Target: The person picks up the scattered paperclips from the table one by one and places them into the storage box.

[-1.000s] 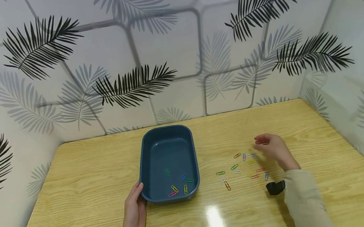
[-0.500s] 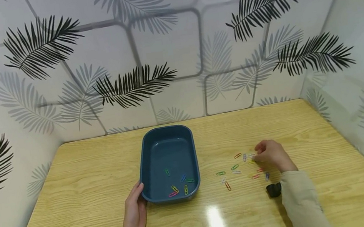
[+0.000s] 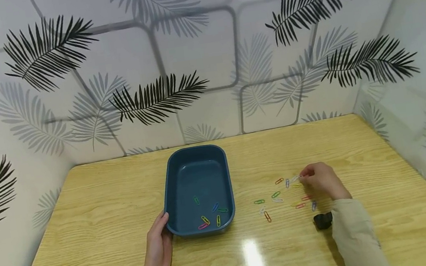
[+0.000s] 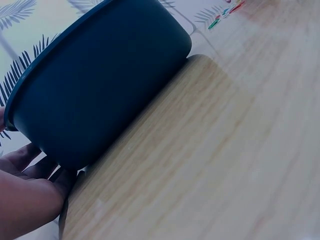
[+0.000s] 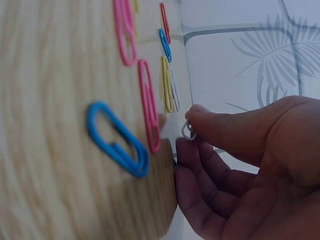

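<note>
A deep blue plastic tray (image 3: pixel 199 178) stands left of the table's middle, with several coloured paper clips in its near end. My left hand (image 3: pixel 158 247) holds its near left corner, thumb at the rim and fingers against the outer wall; in the left wrist view these fingers (image 4: pixel 30 162) are bent under the side. To the right, my right hand (image 3: pixel 324 181) is over the far right part of a loose group of paper clips. Between thumb and fingertips it pinches a white paper clip (image 5: pixel 186 132), just off the table in the right wrist view.
On the wooden table (image 3: pixel 109 211) lie several loose clips, among them a blue paper clip (image 5: pixel 117 140), a pink paper clip (image 5: pixel 148 107) and a green paper clip (image 3: pixel 259 201). A leaf-patterned wall (image 3: pixel 211 119) borders the table's far edge. A small black device (image 3: pixel 323 221) sits by the right wrist.
The right hand came down to the clips' far right part and now pinches a white paper clip. The left hand and the tray stay in place.
</note>
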`<action>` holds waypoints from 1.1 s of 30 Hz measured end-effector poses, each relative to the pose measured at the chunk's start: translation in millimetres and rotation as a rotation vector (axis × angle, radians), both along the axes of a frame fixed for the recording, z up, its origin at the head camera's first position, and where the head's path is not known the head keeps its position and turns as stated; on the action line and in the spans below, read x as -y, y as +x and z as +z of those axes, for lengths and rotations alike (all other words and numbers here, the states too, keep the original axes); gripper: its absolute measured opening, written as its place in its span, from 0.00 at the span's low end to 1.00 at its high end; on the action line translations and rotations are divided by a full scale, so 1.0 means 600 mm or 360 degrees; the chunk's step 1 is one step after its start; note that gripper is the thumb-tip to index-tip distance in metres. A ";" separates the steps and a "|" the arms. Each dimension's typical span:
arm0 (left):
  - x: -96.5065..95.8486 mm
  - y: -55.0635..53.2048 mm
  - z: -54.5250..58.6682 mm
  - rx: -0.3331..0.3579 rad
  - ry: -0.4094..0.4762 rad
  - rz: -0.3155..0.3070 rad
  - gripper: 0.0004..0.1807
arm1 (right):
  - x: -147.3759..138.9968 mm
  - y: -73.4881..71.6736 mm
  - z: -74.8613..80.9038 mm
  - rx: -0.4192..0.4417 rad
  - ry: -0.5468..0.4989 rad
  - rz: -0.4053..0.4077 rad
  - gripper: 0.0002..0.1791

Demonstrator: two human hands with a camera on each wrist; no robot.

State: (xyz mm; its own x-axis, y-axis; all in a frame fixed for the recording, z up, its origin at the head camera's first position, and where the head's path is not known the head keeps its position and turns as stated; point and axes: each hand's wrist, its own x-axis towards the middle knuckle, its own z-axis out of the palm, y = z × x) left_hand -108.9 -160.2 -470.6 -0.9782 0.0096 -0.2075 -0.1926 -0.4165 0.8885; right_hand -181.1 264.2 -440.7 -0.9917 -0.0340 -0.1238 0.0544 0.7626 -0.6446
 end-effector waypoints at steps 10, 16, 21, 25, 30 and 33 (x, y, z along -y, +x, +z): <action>0.000 -0.001 0.000 -0.0021 -0.0019 -0.0015 0.31 | -0.005 -0.002 -0.005 0.0104 -0.0237 -0.0087 0.09; -0.001 0.000 -0.001 -0.0020 -0.0011 -0.0011 0.30 | 0.004 -0.002 -0.004 0.0155 -0.0391 -0.0120 0.09; 0.000 0.001 -0.001 -0.0014 -0.0012 -0.0013 0.31 | 0.017 0.000 0.002 0.0170 -0.0423 -0.0123 0.10; 0.000 0.001 -0.001 -0.0002 0.0006 -0.0001 0.30 | 0.027 0.000 0.005 0.0154 -0.0431 -0.0135 0.10; 0.000 0.002 -0.002 -0.0007 0.0005 0.0001 0.30 | 0.039 -0.002 0.008 0.0140 -0.0477 -0.0145 0.10; 0.000 0.003 -0.001 -0.0014 -0.0005 -0.0007 0.30 | 0.046 -0.002 0.010 0.0132 -0.0517 -0.0146 0.10</action>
State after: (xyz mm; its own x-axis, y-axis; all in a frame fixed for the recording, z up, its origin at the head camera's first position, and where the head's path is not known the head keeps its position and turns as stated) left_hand -107.3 -160.3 -471.3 -0.9799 0.0134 -0.1991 -0.1868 -0.4127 0.8915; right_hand -182.5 236.6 -434.5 -0.9794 0.0037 -0.2018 0.1756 0.5080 -0.8433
